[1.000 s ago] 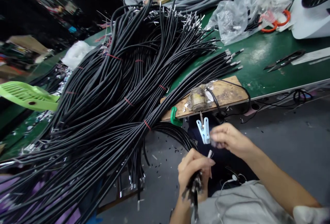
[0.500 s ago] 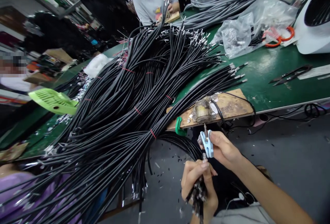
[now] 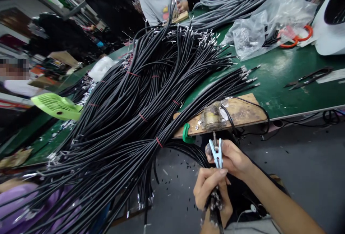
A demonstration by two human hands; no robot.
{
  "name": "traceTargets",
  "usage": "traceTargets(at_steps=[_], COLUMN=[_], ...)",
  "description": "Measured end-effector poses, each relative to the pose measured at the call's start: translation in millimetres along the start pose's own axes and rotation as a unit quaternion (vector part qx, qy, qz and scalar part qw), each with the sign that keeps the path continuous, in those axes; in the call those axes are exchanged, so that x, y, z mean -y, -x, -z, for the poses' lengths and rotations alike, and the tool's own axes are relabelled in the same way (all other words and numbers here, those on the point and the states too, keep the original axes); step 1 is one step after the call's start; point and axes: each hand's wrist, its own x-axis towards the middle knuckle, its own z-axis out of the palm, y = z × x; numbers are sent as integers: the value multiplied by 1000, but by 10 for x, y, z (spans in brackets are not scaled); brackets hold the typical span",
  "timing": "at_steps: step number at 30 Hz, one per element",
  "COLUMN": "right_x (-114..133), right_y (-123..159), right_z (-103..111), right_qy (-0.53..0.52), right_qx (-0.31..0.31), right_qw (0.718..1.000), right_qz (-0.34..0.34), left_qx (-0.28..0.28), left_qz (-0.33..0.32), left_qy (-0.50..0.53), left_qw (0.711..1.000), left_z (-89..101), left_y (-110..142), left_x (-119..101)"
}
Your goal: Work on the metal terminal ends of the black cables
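My right hand (image 3: 235, 158) is closed on a light blue plastic clothespin (image 3: 219, 162) between thumb and fingers. A slim metal connector (image 3: 215, 140) stands up at the clothespin, its tip pointing towards the wooden board. Just below, my left hand (image 3: 211, 188) is closed round a bunch of short black cables (image 3: 217, 209) that hang down over its wrist. Its fingertips come right up to the clothespin's lower end. Whether a cable end touches the connector is hidden by the fingers.
A wooden board (image 3: 249, 109) with a resin-crusted lump (image 3: 211, 117) juts over the green table's (image 3: 280, 99) edge, beside a green clamp (image 3: 186, 133). Large bundles of black cables (image 3: 129, 111) spread leftwards. Snips (image 3: 309, 77), orange-handled scissors (image 3: 296, 40) and plastic bags (image 3: 249, 36) lie right. A co-worker (image 3: 161, 2) sits opposite.
My left hand has moved up and slightly right, against the clothespin's lower end. The clothespin has turned, so its two arms now show as a V. The view has shifted slightly.
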Motion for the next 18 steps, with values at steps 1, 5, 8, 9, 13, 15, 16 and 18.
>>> traceTargets(at_steps=[1,5,8,9,13,15,16,18], right_x=[-5,-28,-37,-35,-10,0,4,20], right_y=[8,60,152,194,381,456,485,528], right_z=[18,151,283,320,384,368,351,308], right_qy=[0,-16,-20,-13,44,92,120,180], right_qx=[11,-2,-45,-56,-83,-85,-81,-71], right_qw=[1000,1000,999,998,996,992,989,981], right_qz=[-11,-23,-5,-2,-1,4,7,15], left_qx=[3,12,22,25,5,-15,-18,-11], left_qz=[0,-1,1,5,48,68,72,70], left_qy=[-2,3,9,11,42,54,56,58], left_qw=[1000,1000,1000,1000,998,996,996,996], left_z=[6,37,61,68,89,98,103,115], left_y=[-4,-3,26,44,152,198,211,214], left_x=[6,37,52,56,68,71,71,69])
